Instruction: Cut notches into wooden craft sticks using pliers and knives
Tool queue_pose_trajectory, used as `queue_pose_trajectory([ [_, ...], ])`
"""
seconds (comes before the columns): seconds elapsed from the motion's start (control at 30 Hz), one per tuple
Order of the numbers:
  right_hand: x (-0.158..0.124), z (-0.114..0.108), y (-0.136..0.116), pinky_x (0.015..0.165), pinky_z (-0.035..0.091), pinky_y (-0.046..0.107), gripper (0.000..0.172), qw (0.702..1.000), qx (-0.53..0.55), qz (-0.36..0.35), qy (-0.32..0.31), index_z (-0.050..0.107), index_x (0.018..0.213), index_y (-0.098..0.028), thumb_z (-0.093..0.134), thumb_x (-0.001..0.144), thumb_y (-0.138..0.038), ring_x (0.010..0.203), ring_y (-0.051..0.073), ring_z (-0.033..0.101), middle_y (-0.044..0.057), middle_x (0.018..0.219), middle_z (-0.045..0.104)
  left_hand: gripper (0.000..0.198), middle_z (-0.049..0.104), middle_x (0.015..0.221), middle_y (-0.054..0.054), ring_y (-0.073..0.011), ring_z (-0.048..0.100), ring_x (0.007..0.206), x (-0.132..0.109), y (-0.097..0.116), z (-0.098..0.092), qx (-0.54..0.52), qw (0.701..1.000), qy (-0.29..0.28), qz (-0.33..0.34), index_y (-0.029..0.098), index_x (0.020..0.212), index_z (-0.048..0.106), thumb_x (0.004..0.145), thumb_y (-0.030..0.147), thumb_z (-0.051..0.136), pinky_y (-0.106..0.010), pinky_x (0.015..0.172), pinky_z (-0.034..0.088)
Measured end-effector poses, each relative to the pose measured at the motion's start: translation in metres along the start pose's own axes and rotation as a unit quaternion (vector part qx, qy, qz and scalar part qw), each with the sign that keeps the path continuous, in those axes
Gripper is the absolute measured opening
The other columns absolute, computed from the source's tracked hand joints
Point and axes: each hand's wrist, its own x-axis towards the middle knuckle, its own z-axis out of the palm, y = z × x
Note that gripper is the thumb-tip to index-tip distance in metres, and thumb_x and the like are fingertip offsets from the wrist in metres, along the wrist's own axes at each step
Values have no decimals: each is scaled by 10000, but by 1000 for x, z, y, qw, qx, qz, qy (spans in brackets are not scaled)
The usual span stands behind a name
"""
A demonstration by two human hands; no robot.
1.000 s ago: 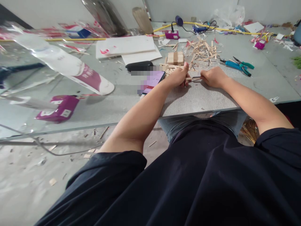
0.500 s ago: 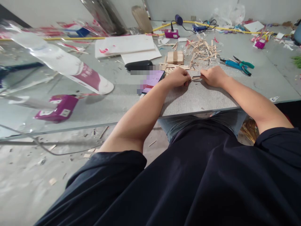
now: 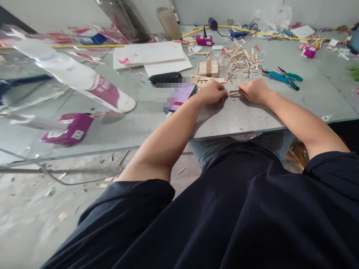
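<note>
My left hand is closed in a pinch at the end of a thin wooden stick, over a grey board at the table's front edge. Facing it, my right hand is closed round a slim tool, perhaps a blade, whose tip lies against the stick between the hands. Most of the tool is hidden in the fingers. Behind my left hand lie loose sticks and a banded stack of wooden sticks. A phone lies beside my left wrist.
A loose heap of sticks lies behind the hands. Teal-handled pliers are at the right. A black case, white sheets, a plastic bottle and a purple box are to the left.
</note>
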Motion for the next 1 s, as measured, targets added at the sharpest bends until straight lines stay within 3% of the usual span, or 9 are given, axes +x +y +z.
queue_pose_trajectory([
  [1.0, 0, 4, 2, 810, 385, 392, 558, 1000, 14, -6, 15, 735, 1460, -145, 345, 1190, -439, 980, 315, 743, 215, 1228, 867, 199, 681, 679, -42, -220, 584, 770, -2, 5, 2, 41, 999, 19, 19, 227, 785, 738, 978, 202, 692, -366, 813, 459],
])
